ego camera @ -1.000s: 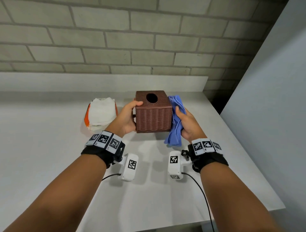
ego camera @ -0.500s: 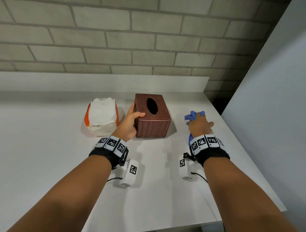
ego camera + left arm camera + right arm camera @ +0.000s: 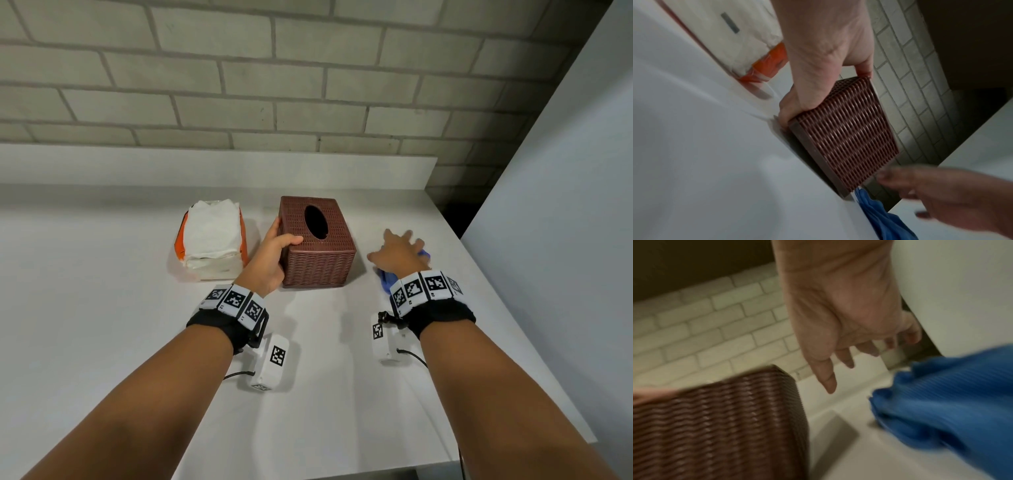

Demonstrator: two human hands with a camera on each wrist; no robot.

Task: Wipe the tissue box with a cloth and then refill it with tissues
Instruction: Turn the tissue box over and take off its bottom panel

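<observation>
Worktop [image 3: 102,342], then tissue box [image 3: 317,246] at frame centre, left hand [image 3: 270,257] gripping its left side. Tissue pack [image 3: 212,240] left, untouched. Cloth [image 3: 941,402] lies right of the box under the right hand [image 3: 399,255], fingers spread, holding nothing. Wiping seems finished; refill remains.

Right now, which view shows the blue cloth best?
The right wrist view: the blue ribbed cloth fills its lower right, released on the counter. The left wrist view shows only a crumpled end; the head view shows slivers, the rest behind the right hand.
</observation>
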